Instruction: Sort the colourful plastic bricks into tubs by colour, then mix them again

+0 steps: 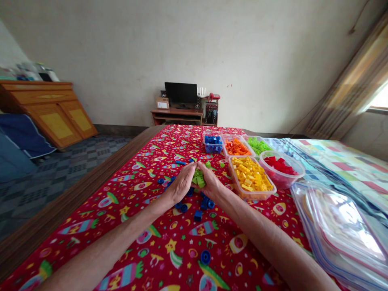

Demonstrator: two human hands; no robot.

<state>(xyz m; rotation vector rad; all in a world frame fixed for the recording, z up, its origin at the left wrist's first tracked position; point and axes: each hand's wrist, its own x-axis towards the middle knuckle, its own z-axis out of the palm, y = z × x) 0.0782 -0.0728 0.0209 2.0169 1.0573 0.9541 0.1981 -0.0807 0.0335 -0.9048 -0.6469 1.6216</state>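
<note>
My left hand (183,180) and my right hand (209,182) are cupped together with fingertips meeting. Between the palms they hold a bunch of light green toy bricks (199,178). A few loose green bricks (208,164) lie just beyond my right hand. Blue bricks (207,203) are scattered on the red patterned cloth around and beneath both hands. One blue round piece (205,257) lies nearer to me, between my forearms. Whether the cupped hands touch the cloth I cannot tell.
Clear tubs to the right hold blue bricks (213,139), orange bricks (237,147), green bricks (257,145), yellow bricks (251,173) and red bricks (279,165). Transparent lids (342,226) are stacked at the right. The table's wooden edge (91,184) runs along the left.
</note>
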